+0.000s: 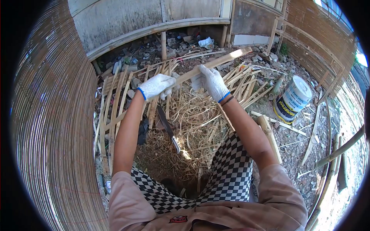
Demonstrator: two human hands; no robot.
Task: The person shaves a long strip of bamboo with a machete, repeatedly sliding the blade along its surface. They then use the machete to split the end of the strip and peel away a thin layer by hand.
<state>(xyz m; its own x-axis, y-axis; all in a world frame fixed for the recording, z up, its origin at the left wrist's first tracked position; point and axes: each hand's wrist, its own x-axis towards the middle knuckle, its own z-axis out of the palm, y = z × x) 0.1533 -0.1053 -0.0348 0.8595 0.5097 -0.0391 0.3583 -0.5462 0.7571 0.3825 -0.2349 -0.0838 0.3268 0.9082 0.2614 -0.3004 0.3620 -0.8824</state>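
Observation:
A long split bamboo strip (229,56) slants up to the right in front of me, held off the ground by both hands. My left hand (156,85), in a white glove with a blue cuff, is closed around its lower part. Farther up, my right hand (211,81), gloved the same way, grips it with the thumb on the upper side. Beneath my left hand a long-bladed knife (166,125) lies on the ground, its handle towards me. Curly bamboo shavings (196,111) are heaped between my knees and under the strip.
Bamboo strips (123,90) lie in piles at left and right (244,82). A paint bucket (293,100) stands on the right, near a thick bamboo piece (269,136). Woven bamboo screens (58,127) flank both sides. Rubble and litter line the back wall (123,23).

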